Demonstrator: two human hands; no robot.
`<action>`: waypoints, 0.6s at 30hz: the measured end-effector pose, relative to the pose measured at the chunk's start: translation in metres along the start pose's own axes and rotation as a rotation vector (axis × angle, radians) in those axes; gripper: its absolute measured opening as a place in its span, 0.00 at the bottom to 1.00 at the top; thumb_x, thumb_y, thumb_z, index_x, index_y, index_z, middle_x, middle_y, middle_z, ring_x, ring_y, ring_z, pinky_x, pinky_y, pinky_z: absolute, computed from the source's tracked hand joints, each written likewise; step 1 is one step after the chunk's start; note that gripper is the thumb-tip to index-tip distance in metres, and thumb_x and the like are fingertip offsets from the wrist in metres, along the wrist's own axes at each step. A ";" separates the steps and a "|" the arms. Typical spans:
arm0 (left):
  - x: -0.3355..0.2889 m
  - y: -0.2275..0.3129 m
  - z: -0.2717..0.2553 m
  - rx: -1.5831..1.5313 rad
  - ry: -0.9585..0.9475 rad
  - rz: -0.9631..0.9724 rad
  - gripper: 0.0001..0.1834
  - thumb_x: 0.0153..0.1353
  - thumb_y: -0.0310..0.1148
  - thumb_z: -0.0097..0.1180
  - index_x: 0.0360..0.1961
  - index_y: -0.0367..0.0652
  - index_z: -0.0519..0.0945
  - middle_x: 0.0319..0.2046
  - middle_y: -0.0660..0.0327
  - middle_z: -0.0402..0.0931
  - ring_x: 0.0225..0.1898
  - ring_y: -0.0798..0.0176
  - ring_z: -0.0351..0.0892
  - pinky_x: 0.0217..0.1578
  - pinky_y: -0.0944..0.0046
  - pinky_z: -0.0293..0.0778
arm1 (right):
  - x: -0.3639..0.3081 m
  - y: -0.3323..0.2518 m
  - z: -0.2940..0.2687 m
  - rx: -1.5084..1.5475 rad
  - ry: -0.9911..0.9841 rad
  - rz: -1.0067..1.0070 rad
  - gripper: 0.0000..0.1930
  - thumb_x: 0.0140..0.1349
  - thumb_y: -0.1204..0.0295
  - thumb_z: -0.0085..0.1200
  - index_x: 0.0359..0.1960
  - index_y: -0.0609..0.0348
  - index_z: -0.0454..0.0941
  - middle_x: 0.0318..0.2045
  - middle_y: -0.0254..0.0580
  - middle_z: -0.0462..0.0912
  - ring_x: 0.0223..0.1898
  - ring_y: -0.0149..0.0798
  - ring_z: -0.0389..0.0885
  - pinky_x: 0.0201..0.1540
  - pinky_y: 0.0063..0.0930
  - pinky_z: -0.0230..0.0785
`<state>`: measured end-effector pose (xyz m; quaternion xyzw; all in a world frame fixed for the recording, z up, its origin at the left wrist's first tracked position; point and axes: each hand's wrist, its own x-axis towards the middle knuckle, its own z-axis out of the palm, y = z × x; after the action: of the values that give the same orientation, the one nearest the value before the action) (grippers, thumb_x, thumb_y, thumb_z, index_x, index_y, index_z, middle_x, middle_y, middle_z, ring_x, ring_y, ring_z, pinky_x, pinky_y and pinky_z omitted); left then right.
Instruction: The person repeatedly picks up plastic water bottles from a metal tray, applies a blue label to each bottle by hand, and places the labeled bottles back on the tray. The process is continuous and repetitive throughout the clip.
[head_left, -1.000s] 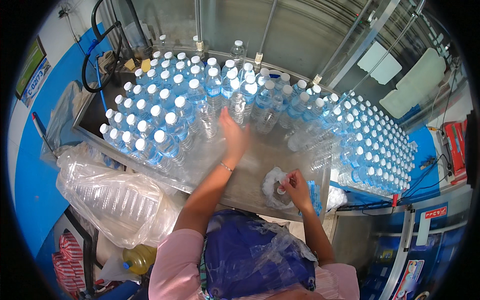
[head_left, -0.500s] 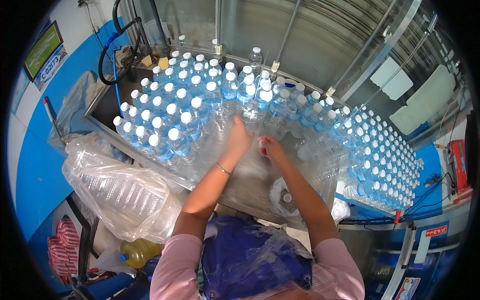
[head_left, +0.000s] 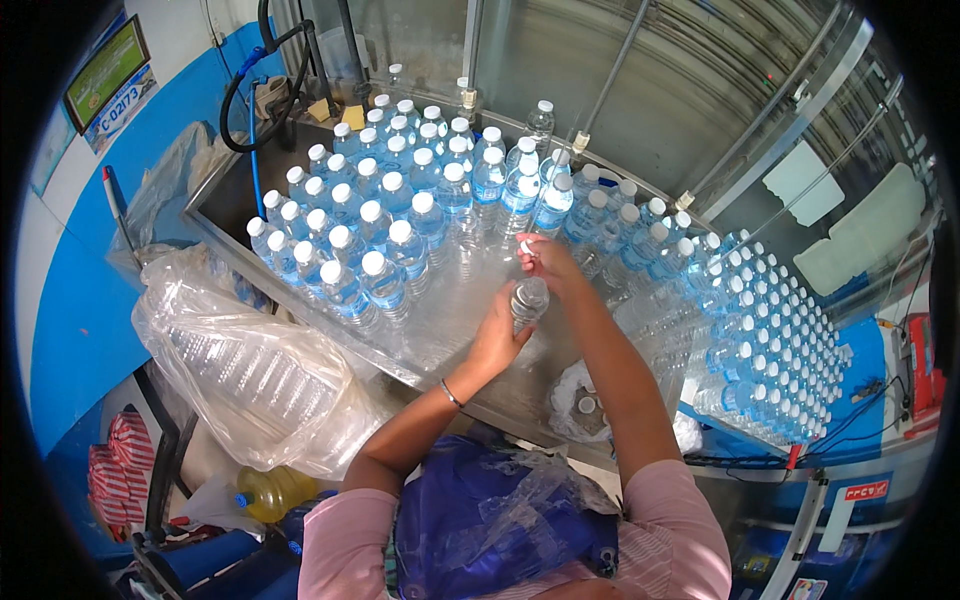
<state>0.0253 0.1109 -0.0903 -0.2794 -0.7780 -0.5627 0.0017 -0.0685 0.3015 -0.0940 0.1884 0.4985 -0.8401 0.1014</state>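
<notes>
My left hand (head_left: pixel 492 342) is wrapped around a clear plastic bottle (head_left: pixel 529 299), held tilted above the metal table (head_left: pixel 452 340). One rounded end of this bottle faces up; I cannot tell whether that is its base. Just beyond it, my right hand (head_left: pixel 550 264) pinches a small white cap (head_left: pixel 526 247) between its fingertips. Ahead and to the left stand rows of filled bottles (head_left: pixel 401 245) with white caps and blue labels. Close behind the right hand are more capped bottles (head_left: pixel 553 205).
Many capped bottles (head_left: pixel 770 350) are packed together at the right. A clear bag (head_left: pixel 565 395) lies near the table's front edge. Left of the table hangs a large plastic bag of clear bottles (head_left: pixel 250 365). A black hose (head_left: pixel 232 125) curves over the far left corner.
My left hand has drawn back from the standing bottles and now holds a clear bottle. My right hand, with the cap, has moved slightly farther away. The whole view has shifted a little.
</notes>
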 end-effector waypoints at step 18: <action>0.081 -0.060 -0.011 0.126 0.222 -0.157 0.33 0.54 0.31 0.63 0.60 0.35 0.65 0.54 0.43 0.68 0.56 0.41 0.70 0.56 0.53 0.67 | -0.151 -0.013 0.042 -1.200 -0.044 -0.981 0.21 0.58 0.76 0.54 0.56 0.51 0.77 0.54 0.41 0.76 0.47 0.40 0.78 0.49 0.31 0.70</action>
<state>-0.0728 0.1235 -0.1134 -0.1534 -0.8262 -0.5386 0.0612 0.0546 0.2688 -0.0022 -0.1578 0.8925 -0.3785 -0.1876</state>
